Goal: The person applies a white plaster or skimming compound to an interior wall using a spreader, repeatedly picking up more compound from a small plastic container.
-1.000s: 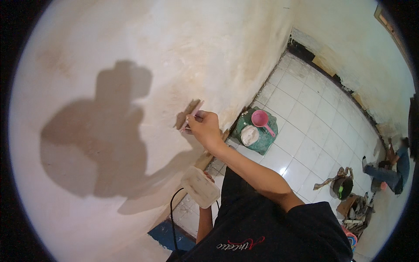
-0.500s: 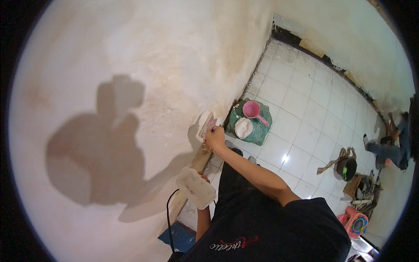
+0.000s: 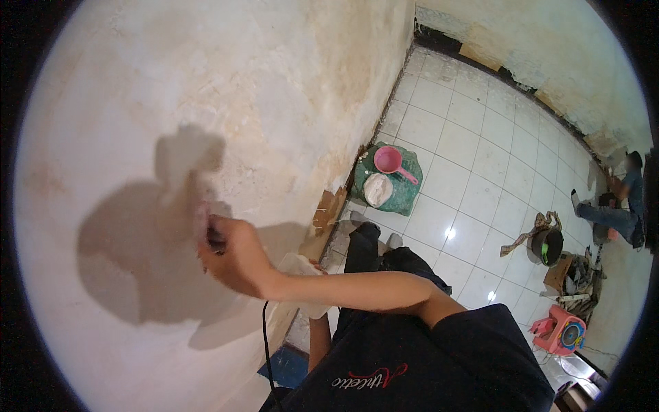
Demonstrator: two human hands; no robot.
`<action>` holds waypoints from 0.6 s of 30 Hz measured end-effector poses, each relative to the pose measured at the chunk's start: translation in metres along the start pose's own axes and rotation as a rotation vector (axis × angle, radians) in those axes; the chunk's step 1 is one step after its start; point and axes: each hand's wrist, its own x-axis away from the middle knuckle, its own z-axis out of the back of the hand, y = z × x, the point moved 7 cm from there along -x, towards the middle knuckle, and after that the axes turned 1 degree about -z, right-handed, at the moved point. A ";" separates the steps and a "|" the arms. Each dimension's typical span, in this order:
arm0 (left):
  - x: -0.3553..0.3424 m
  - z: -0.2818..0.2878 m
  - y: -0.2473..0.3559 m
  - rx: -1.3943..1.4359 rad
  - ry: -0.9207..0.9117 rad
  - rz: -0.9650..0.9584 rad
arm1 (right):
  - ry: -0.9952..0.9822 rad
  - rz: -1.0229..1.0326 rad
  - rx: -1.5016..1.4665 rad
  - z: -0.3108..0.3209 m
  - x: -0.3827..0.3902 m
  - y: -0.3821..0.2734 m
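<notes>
My right hand [image 3: 237,254] is closed round a flat, pinkish putty scraper [image 3: 201,223], which is blurred and appears to lie against the pale wall [image 3: 261,158]. My right forearm crosses in front of a whitish rounded-rectangular slab or tub [image 3: 297,264]. Behind that slab my left hand [image 3: 318,266] grips its edge, with only a few fingertips showing. To the right, on the floor, a green sheet [image 3: 405,202] carries a pink dipper [image 3: 388,159] and a round container of white paste [image 3: 378,190].
A brown bare patch [image 3: 329,209] marks the wall's foot. Across the tiled floor [image 3: 473,185] stand a dark bucket [image 3: 547,247] with a green tool, a cardboard box [image 3: 559,273] and a pink fan [image 3: 561,331]. Another person [image 3: 621,202] sits at the far right. A black cable [image 3: 266,343] hangs beside me.
My right hand has swept the scraper left and up the wall, away from the wall's foot. The left hand still holds the whitish slab, now partly covered by my right forearm.
</notes>
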 end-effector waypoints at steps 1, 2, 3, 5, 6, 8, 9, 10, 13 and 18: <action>-0.004 -0.004 -0.004 -0.032 -0.010 0.010 | -0.031 0.040 -0.009 -0.008 0.002 -0.019; -0.009 -0.006 -0.008 -0.064 -0.023 0.023 | -0.045 0.070 -0.042 -0.010 0.005 -0.031; -0.015 -0.008 -0.012 -0.094 -0.034 0.033 | -0.060 0.099 -0.075 -0.009 0.010 -0.043; -0.026 -0.013 -0.024 -0.173 -0.069 0.045 | -0.116 0.091 -0.083 0.007 0.023 -0.050; -0.034 -0.016 -0.030 -0.214 -0.088 0.050 | -0.154 0.056 -0.057 0.027 0.029 -0.049; -0.054 -0.027 -0.046 -0.295 -0.150 0.072 | -0.080 -0.058 -0.011 0.083 0.035 -0.033; -0.052 -0.032 -0.044 -0.333 -0.167 0.028 | -0.005 -0.169 -0.011 0.112 0.039 -0.006; -0.061 -0.046 -0.056 -0.366 -0.205 0.051 | 0.136 -0.078 0.108 0.156 0.041 -0.005; -0.078 -0.083 -0.090 -0.425 -0.296 0.104 | 0.404 -0.138 0.346 0.274 0.073 -0.018; -0.092 -0.124 -0.143 -0.262 -0.394 0.314 | 0.683 -0.050 0.300 0.366 0.145 -0.060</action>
